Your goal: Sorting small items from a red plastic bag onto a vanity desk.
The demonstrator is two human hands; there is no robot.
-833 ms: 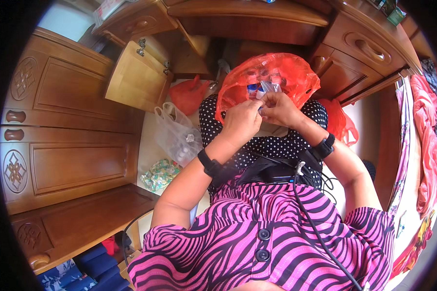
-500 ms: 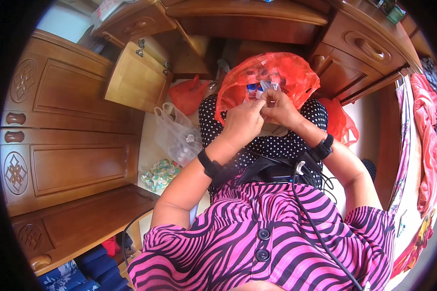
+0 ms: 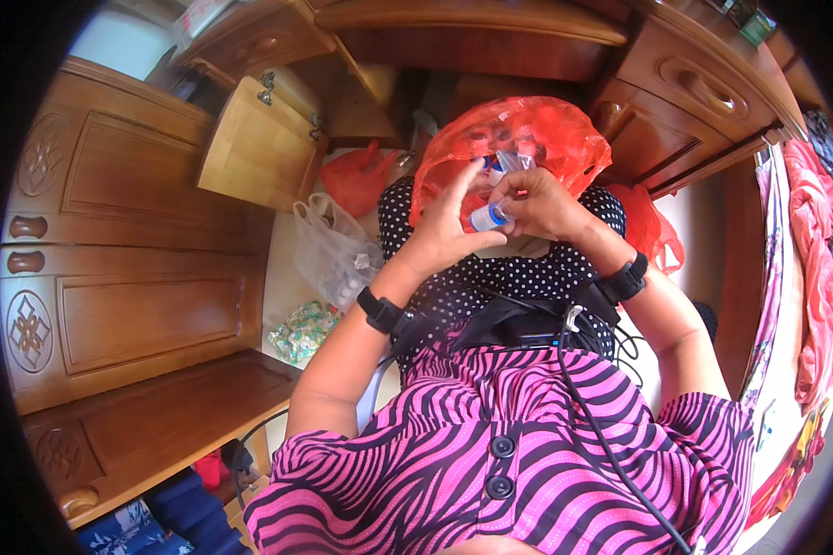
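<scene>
White and blue, a small cylinder [image 3: 488,217] sits between the two hands, above the person's lap and at the near edge of an open red bag [image 3: 565,153]. The right hand [image 3: 541,203] pinches it at the blue end with thumb and fingertips. The left hand [image 3: 449,227] is spread wide just beside it, thumb low and fingers raised; whether it touches the cylinder I cannot tell.

Inside the red bag, near the right fingers, lie more blue and white pieces [image 3: 496,174] and some clear wrap [image 3: 518,165]. Any print on the cylinder or these pieces is too small to read. At the upper right, a green box [image 3: 757,28] bears pale marks, also too small to make out; a white pack [image 3: 202,14] at the upper left shows faint reddish print.

On the floor left of the dotted trousers [image 3: 504,277] stands a clear bag [image 3: 333,254], its handles up.
</scene>
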